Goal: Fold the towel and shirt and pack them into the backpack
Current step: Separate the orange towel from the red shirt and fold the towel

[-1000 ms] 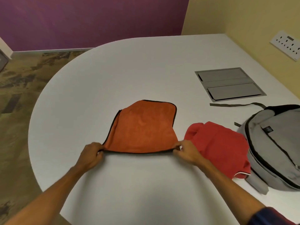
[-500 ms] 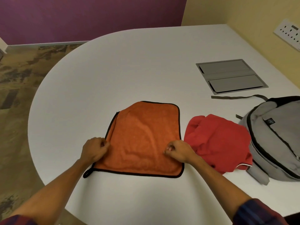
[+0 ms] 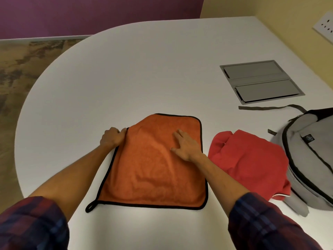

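An orange towel [image 3: 153, 170] with black trim lies spread flat on the white table [image 3: 126, 78], its hanging loop at the near left corner. My left hand [image 3: 112, 137] grips the towel's left edge near the far corner, fingers curled over the trim. My right hand [image 3: 185, 144] lies flat on the towel's right half with straight fingers pressing the cloth. To the right of the towel sits a crumpled red shirt [image 3: 250, 161]. A grey backpack [image 3: 311, 156] with black zips lies at the right, touching the shirt.
A grey flap-lidded cable box [image 3: 261, 81] is set into the table at the back right. One backpack strap [image 3: 270, 107] trails across the table in front of it. A wall socket [image 3: 324, 27] is on the yellow wall. The table's rounded edge drops to carpet on the left.
Both hands unfolded the towel toward me and laid it flat. The right hand went from a fist to flat on the cloth; the left slid up the left edge.
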Demonstrator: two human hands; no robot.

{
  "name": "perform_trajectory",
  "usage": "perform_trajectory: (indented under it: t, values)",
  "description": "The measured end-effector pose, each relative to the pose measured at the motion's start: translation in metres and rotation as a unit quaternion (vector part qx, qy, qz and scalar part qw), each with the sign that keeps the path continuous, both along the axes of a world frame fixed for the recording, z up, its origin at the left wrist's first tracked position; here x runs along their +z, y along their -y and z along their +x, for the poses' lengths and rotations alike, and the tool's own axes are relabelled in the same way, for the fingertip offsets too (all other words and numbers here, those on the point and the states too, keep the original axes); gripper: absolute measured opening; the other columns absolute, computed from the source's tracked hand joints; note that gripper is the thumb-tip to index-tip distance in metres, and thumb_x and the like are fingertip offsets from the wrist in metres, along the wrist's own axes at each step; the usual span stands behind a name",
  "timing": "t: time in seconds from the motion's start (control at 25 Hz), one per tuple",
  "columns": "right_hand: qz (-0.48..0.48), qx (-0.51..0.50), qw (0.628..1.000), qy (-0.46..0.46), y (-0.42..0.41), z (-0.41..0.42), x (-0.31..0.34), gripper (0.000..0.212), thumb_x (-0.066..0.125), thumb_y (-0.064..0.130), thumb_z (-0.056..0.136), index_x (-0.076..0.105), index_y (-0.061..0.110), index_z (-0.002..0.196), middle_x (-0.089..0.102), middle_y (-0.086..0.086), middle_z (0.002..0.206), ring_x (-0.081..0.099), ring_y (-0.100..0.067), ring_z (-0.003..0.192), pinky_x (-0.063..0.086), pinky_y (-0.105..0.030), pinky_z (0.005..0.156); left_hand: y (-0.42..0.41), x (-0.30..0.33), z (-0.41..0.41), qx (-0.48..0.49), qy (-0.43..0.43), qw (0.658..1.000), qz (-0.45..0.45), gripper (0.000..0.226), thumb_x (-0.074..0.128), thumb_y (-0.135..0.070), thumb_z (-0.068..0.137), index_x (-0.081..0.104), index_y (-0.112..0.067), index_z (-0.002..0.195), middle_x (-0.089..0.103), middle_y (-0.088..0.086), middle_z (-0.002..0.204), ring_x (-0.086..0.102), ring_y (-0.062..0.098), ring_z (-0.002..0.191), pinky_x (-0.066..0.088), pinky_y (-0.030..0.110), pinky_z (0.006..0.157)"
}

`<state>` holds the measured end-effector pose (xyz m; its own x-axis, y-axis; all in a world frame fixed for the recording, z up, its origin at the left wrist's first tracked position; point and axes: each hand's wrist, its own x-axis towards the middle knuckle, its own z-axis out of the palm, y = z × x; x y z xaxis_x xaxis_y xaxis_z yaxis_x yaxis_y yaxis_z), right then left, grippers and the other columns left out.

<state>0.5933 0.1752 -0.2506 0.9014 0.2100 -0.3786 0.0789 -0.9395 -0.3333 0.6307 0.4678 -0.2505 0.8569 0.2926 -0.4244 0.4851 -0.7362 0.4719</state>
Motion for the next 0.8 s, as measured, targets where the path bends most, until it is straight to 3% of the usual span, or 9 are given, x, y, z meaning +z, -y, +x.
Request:
perform_trajectory:
  t: [0.08,0.2,0.36,0.48,0.56,0.64,0.72,0.8]
  values:
    - [-0.023,0.017,1.000,-0.003,-0.006,0.012,-0.006,0.078,0.049,0.052,0.091,0.013,0.024,0.154,0.002,-0.001,0.163,0.008,-0.025,0.149,0.018,-0.049,0.118,0.005,-0.007,0.016,0.027,-0.001,0.999,-0.025,0.048,0.043,-0.045,0.097,0.052,-0.006,0.070,0.058,0.011,0.072,0.057,0.029,0.072,0.041,0.032,0.062]
    - [-0.055,0.041,0.997,-0.020,-0.006,0.017,-0.020,0.078,0.047,0.054,0.092,0.009,0.028,0.154,-0.001,0.001,0.163,0.003,-0.025,0.149,0.015,-0.051,0.117,0.012,-0.015,0.034,0.069,-0.058,0.992,-0.083,0.035,0.050,-0.032,0.095,0.055,0.001,0.104,0.059,0.016,0.093,0.058,0.029,0.082,0.044,0.032,0.066]
    - [-0.053,0.054,0.997,-0.025,0.003,0.008,-0.038,0.076,0.039,0.061,0.093,0.004,0.032,0.154,-0.007,0.003,0.162,-0.005,-0.023,0.149,0.008,-0.051,0.118,0.018,-0.007,0.048,0.094,-0.182,0.948,-0.243,0.023,0.060,-0.022,0.091,0.061,-0.002,0.102,0.064,0.010,0.082,0.058,0.021,0.070,0.048,0.032,0.062]
    - [-0.053,0.060,0.997,-0.013,0.006,0.007,-0.042,0.076,0.035,0.064,0.092,0.003,0.033,0.154,-0.007,0.003,0.162,-0.006,-0.022,0.149,0.006,-0.051,0.118,0.018,-0.008,0.055,0.067,-0.224,0.924,-0.303,0.028,0.064,-0.019,0.089,0.066,0.001,0.108,0.071,0.015,0.095,0.067,0.027,0.083,0.056,0.037,0.074]
    - [-0.051,0.060,0.997,-0.007,0.007,0.007,-0.043,0.076,0.034,0.066,0.092,0.003,0.034,0.154,-0.006,0.004,0.162,-0.006,-0.022,0.149,0.006,-0.051,0.117,0.022,-0.006,0.057,0.075,-0.218,0.908,-0.350,0.026,0.061,-0.013,0.090,0.064,0.003,0.111,0.070,0.018,0.104,0.067,0.029,0.092,0.057,0.041,0.080]
    - [-0.047,0.057,0.997,-0.003,0.009,0.006,-0.044,0.075,0.033,0.066,0.092,0.004,0.034,0.154,-0.006,0.004,0.162,-0.005,-0.021,0.149,0.006,-0.051,0.118,0.028,-0.004,0.059,0.097,-0.175,0.902,-0.384,0.018,0.055,-0.007,0.092,0.064,0.002,0.105,0.067,0.017,0.098,0.064,0.026,0.084,0.056,0.038,0.074]
    - [-0.045,0.058,0.997,-0.002,0.010,0.005,-0.045,0.076,0.031,0.068,0.091,0.004,0.035,0.154,-0.006,0.004,0.162,-0.006,-0.021,0.149,0.006,-0.051,0.118,0.029,-0.003,0.064,0.128,-0.106,0.905,-0.391,0.007,0.056,-0.004,0.091,0.063,-0.003,0.089,0.064,0.012,0.087,0.060,0.021,0.075,0.053,0.032,0.066]
    - [-0.044,0.060,0.997,0.000,0.010,0.004,-0.045,0.080,0.024,0.075,0.086,0.003,0.035,0.153,-0.006,0.005,0.162,-0.006,-0.020,0.149,0.006,-0.051,0.118,0.026,-0.005,0.068,0.166,-0.034,0.909,-0.380,0.018,0.059,-0.004,0.089,0.055,-0.011,0.073,0.056,0.007,0.075,0.052,0.016,0.067,0.048,0.028,0.062]
